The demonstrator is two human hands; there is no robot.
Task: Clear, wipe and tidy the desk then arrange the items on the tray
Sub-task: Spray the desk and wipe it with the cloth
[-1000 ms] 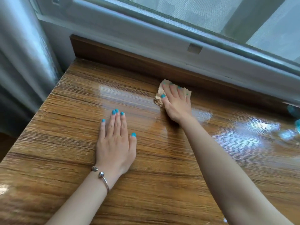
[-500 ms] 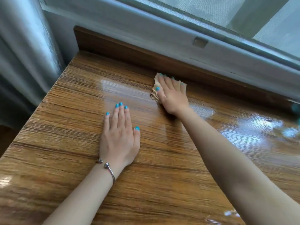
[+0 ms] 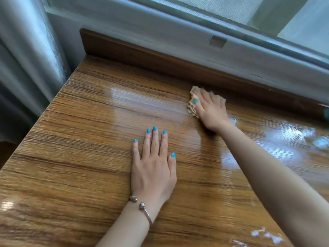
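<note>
The glossy wooden desk [image 3: 85,143] fills the view. My right hand [image 3: 211,111] presses a crumpled beige cloth [image 3: 192,106] flat onto the desk, close to the raised wooden back edge [image 3: 160,59]. Its fingers lie straight over the cloth, which shows only at the fingertips and on the left side. My left hand [image 3: 154,168] lies flat on the bare wood nearer to me, fingers straight and spread a little, a silver bangle on the wrist. No tray is in view.
A grey curtain [image 3: 26,59] hangs past the desk's left edge. A grey window sill and frame [image 3: 178,32] run behind the back edge. Something blue-green [image 3: 326,114] shows at the far right rim, cut off. Wet sheen covers the desk's right part.
My right hand with the cloth has slid a little along the back edge. My left hand stays flat on the desk. The view has shifted left.
</note>
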